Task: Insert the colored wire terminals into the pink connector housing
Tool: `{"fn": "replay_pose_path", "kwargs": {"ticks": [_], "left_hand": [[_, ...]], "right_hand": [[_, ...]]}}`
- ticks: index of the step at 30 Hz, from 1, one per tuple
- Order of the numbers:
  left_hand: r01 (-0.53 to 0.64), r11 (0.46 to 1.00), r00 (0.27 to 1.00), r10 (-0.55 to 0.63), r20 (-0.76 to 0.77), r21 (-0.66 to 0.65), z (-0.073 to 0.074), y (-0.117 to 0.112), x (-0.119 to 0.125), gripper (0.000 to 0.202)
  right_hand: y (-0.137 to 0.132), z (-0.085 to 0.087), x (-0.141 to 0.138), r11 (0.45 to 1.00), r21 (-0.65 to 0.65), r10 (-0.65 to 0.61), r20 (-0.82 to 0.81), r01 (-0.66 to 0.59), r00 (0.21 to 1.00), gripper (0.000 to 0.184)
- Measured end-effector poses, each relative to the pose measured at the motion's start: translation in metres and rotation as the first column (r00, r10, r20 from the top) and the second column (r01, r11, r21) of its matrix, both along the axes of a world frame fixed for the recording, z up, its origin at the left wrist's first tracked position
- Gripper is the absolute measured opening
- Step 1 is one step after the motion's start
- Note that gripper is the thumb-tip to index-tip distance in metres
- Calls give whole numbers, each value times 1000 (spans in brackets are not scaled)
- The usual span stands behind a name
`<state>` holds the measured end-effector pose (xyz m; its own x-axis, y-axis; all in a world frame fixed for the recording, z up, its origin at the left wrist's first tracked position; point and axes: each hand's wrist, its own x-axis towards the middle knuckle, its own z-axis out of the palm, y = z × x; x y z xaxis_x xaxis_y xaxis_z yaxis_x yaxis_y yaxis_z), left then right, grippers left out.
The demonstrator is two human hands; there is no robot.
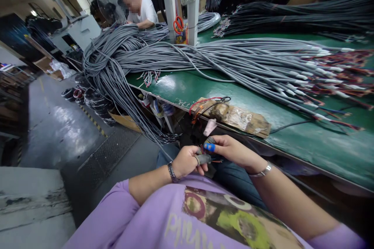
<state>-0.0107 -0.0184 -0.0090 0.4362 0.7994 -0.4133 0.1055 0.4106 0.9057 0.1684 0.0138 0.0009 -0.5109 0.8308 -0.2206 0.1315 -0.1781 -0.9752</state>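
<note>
Just above my lap, my left hand [187, 161] is closed round the end of a grey cable [168, 154]. Dark grey covers wrap some of its fingers. Thin coloured wires [216, 161] stick out beyond those fingers. Close beside it, my right hand [229, 148] is in a pinch at the wire ends, a band of blue tape [209, 147] round one finger. The fingers partly hide what lies between them. Over the table's edge, a thick bundle of grey cables [137, 105] hangs down toward my left hand.
On the green table [175, 85] lie more grey cables [248, 60] with stripped ends. A taped cardboard piece [245, 118] with a soldering-like tool and leads sits at the near edge. Orange scissors [178, 24] hang on a post [168, 4]. A co-worker [143, 9] sits across.
</note>
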Motion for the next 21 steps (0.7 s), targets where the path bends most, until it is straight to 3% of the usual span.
{"fn": "replay_pose_path", "kwargs": {"ticks": [4,9,13,17,21], "left_hand": [[-142,990,986,142,86,-8,2,1,1,42],[-259,966,949,257,181,-10,5,1,4,41],[-298,954,934,287,213,18,5,2,4,39],[-301,951,942,286,175,71,2,3,2,40],[-250,962,964,238,118,106,0,2,0,41]], "right_hand": [[-1,-18,10,967,-187,-211,-204,174,956,45],[3,-30,14,877,-395,-401,-290,273,869,43],[4,-19,5,899,-398,-340,-362,186,868,41],[0,-7,1,920,-386,-214,-338,73,916,41],[0,-5,2,930,-350,-200,-229,111,953,37]]}}
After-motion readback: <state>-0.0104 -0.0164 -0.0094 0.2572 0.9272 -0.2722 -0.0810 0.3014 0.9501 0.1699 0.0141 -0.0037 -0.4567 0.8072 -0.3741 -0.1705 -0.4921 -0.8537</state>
